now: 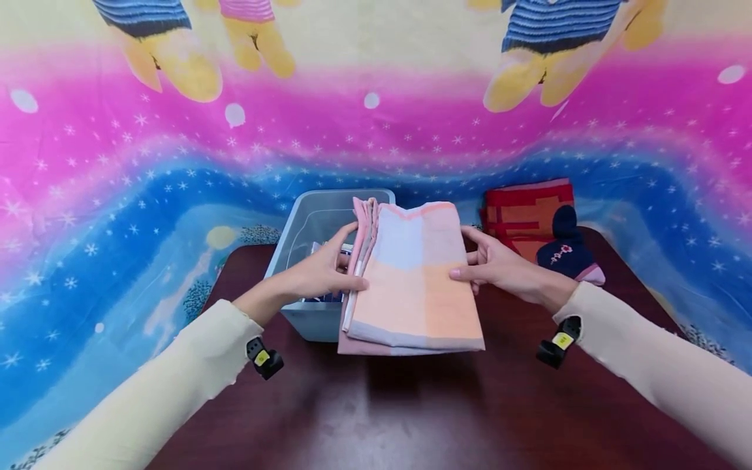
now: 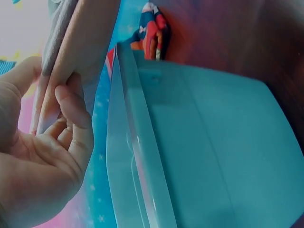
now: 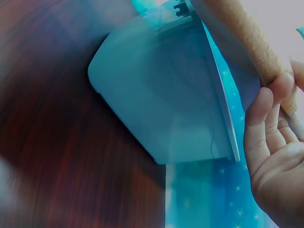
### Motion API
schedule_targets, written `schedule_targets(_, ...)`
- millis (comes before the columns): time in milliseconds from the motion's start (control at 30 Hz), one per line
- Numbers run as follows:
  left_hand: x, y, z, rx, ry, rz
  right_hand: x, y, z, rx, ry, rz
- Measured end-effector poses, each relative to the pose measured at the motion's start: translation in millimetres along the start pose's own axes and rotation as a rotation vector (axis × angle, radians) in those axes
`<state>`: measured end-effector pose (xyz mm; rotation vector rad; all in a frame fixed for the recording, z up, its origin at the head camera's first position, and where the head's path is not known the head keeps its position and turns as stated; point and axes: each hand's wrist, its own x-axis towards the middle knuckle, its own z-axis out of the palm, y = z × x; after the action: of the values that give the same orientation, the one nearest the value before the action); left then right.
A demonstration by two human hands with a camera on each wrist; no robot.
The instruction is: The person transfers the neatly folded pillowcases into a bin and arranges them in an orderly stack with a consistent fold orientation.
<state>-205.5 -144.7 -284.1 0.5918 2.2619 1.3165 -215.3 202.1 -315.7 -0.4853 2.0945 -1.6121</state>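
Observation:
A folded cloth (image 1: 411,281) in pale peach, orange, lilac and pink checks is held up between both hands, over the table and overlapping the bin's right side in the head view. My left hand (image 1: 323,264) grips its left edge, thumb on the front face and fingers behind; the left wrist view shows the thick folded layers of the cloth (image 2: 78,42) pinched there. At the opposite edge my right hand (image 1: 499,264) pinches the cloth the same way, thumb in front. A grey-blue plastic bin (image 1: 317,321) stands behind the left hand, with dark and white items partly visible inside.
At the back right of the dark wood table (image 1: 529,398) lies a folded red and orange cloth (image 1: 523,209). A navy sock (image 1: 561,254) with a pink toe and flower motif rests against it. A patterned curtain (image 1: 376,137) hangs behind the table.

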Motion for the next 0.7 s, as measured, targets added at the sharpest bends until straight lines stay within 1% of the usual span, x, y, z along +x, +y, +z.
schedule_targets(167,-2.1,-5.6,-10.5,0.0,-0.002,-0.023,9.6,-3.0,7.2,0.006,0.002,0.001)
schedule_targets(300,-0.8,-9.1,-17.1,0.0,-0.009,-0.022,14.9,-3.6,10.7,0.012,0.006,0.006)
schedule_targets(500,1.3,-11.8,-27.4,0.032,-0.009,-0.03,26.2,-3.2,14.4,0.011,0.02,0.01)
schedule_targets(700,4.9,-11.4,-42.2,0.087,-0.008,-0.071,39.7,-7.6,19.0,0.023,0.034,0.03)
